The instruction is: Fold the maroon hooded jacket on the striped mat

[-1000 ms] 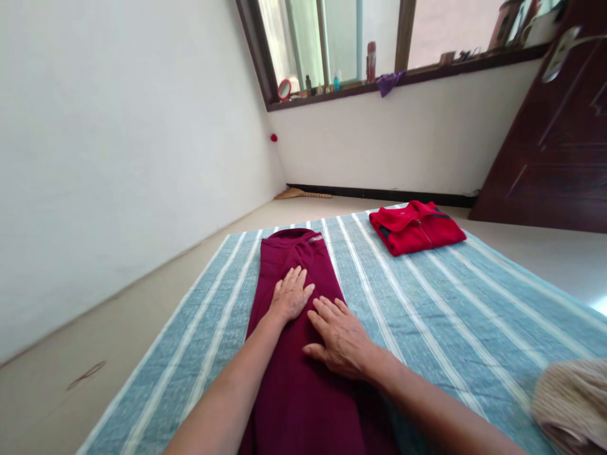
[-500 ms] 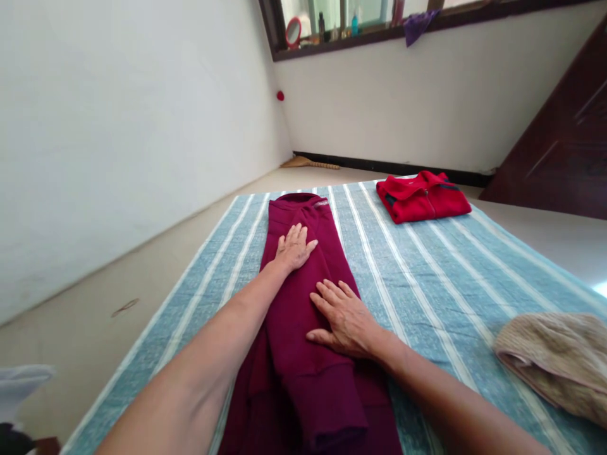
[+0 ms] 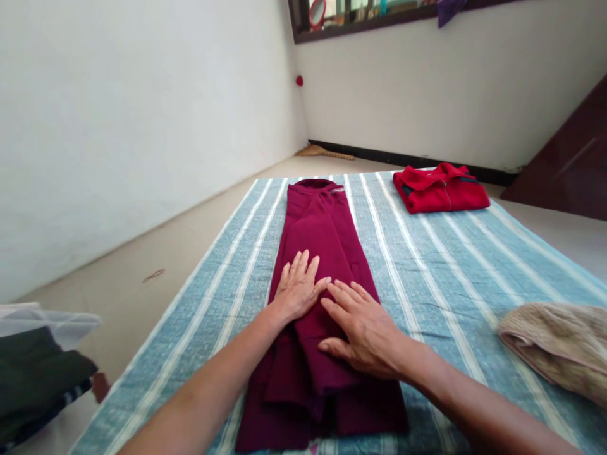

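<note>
A maroon fleece sweatshirt [image 3: 322,234] lies folded lengthwise, collar away from me, on a blue-and-white striped quilt [image 3: 417,272] spread on the floor. My left hand [image 3: 298,287] rests flat on its middle with the fingers apart. Just beside it, my right hand [image 3: 363,332] presses on the folded sleeve layers, fingers spread, holding nothing. The fingertips of the two hands nearly touch. Farther up the quilt sits a folded red zip jacket [image 3: 441,189], and a beige knitted cloth [image 3: 554,347] lies at the right, both out of reach of my hands.
A dark clothing pile [image 3: 33,373] with a white cloth [image 3: 47,319] on it lies at lower left. A straw broom [image 3: 327,152] lies along the far wall's foot. A dark wooden door [image 3: 564,170] stands at right, below a window sill [image 3: 360,19].
The view has tilted down and levelled, pushing the window upward and bringing the dark pile in. My left hand has come nearer my right, and the sweatshirt's sleeve now lies folded under my hands.
</note>
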Demonstrator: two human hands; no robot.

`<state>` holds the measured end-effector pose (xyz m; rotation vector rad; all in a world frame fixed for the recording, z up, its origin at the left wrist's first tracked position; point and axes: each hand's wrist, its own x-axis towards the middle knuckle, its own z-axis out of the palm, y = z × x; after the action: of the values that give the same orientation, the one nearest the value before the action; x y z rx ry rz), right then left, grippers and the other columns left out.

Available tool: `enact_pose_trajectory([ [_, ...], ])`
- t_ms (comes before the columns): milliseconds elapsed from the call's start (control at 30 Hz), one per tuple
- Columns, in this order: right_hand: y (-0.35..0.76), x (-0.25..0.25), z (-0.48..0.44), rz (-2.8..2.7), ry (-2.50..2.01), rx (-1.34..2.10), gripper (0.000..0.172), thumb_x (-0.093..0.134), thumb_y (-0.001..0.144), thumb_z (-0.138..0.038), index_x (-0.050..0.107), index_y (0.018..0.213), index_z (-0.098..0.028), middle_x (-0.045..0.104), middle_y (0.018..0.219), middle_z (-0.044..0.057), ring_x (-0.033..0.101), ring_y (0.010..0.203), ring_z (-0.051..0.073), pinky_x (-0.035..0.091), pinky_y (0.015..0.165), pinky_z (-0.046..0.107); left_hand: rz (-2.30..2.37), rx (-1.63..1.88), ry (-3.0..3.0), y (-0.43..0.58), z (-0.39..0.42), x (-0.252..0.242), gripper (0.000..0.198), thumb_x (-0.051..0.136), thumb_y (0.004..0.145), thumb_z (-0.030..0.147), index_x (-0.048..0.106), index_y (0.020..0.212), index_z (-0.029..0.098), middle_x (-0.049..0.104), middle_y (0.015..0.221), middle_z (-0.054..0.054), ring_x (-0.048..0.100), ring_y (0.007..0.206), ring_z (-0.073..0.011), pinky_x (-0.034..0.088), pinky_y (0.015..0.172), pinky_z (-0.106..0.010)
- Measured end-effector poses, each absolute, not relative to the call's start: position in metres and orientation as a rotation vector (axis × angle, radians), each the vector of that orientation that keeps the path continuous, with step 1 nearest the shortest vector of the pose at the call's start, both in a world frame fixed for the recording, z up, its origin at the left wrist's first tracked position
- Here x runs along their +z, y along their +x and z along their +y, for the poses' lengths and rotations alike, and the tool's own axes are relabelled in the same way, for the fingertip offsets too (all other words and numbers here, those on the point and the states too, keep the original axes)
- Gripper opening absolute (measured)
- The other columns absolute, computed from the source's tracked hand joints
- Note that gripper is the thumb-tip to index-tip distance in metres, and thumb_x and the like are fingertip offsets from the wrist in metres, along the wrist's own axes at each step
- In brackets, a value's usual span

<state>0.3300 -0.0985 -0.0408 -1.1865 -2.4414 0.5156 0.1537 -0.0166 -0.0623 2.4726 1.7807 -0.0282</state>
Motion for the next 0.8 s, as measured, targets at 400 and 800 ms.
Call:
enact_pose_trajectory([
  [400,0.320,-0.036,-0.147,-2.449,-1.170,0.415,0.067,0.037,0.090,-0.059,0.039,0.139,-0.013,0.032,0.148,0.016,0.019,0.140,0.028,0.015,0.114,0.047,1.685,0.094,2.556,0.149,-0.043,-0.046,0.060,0.028,0.093,0.053,0.037,0.140,0.017,0.026,0.152,-0.011,0.016,0.142,-0.0248,0.021,0.112,-0.046],
  [800,0.311,-0.049,-0.156,-2.389,-1.222,0.287,0.066,0.036,0.090,-0.061,0.038,0.137,-0.015,0.044,0.140,0.013,0.033,0.133,0.027,0.028,0.109,0.047,1.498,0.165,2.728,0.133,-0.052,-0.074,0.054,0.026,0.092,0.043,0.045,0.135,0.016,0.039,0.146,-0.013,0.031,0.137,-0.0284,0.032,0.105,-0.050],
])
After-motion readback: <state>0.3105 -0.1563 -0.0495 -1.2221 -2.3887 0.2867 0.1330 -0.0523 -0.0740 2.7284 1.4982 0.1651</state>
